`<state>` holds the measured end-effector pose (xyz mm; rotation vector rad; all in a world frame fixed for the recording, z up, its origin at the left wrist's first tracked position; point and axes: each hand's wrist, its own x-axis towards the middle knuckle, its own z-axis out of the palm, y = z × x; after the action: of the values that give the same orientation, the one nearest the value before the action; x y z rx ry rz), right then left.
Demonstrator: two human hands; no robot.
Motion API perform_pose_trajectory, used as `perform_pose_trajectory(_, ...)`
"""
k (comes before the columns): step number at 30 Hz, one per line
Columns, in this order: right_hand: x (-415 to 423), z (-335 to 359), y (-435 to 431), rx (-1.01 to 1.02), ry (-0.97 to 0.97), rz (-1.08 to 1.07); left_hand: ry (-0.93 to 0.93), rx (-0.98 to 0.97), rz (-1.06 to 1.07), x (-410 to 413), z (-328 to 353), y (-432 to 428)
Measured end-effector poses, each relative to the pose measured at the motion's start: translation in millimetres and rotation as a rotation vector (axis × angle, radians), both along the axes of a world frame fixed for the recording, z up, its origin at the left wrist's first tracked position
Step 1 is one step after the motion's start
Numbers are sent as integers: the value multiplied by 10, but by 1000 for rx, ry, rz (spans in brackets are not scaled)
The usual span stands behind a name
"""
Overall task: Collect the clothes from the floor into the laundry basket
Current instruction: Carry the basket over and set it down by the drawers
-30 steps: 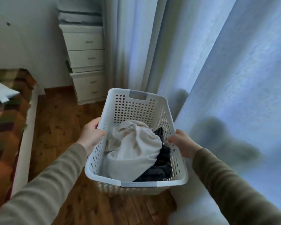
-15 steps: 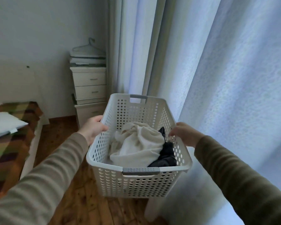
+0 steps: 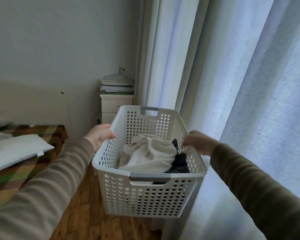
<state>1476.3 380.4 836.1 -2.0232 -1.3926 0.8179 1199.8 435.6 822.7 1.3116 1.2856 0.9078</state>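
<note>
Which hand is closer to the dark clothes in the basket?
Right. The right hand grips the rim just beside the dark grey clothes; the left hand holds the opposite rim, across the cream cloth.

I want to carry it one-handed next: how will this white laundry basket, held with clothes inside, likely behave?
The laundry basket looks like stiff perforated plastic and probably light. Only a cream garment and a dark garment lie inside. Held by one long rim it may tip; the left hand and right hand grip both.
</note>
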Motion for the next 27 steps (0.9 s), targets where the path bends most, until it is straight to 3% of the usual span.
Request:
perform_pose_trajectory(7, -474, 87, 725, 21, -25, 38, -6, 5, -1, -481, 99, 618)
perform_pose_trajectory(14, -911, 105, 1605, 98, 78, -44, -43, 13, -13, -947, 229, 1553)
perform_pose_trajectory(27, -1112, 55, 3317, 128, 99, -77, -40, -4, 4, -1105, 162, 3331)
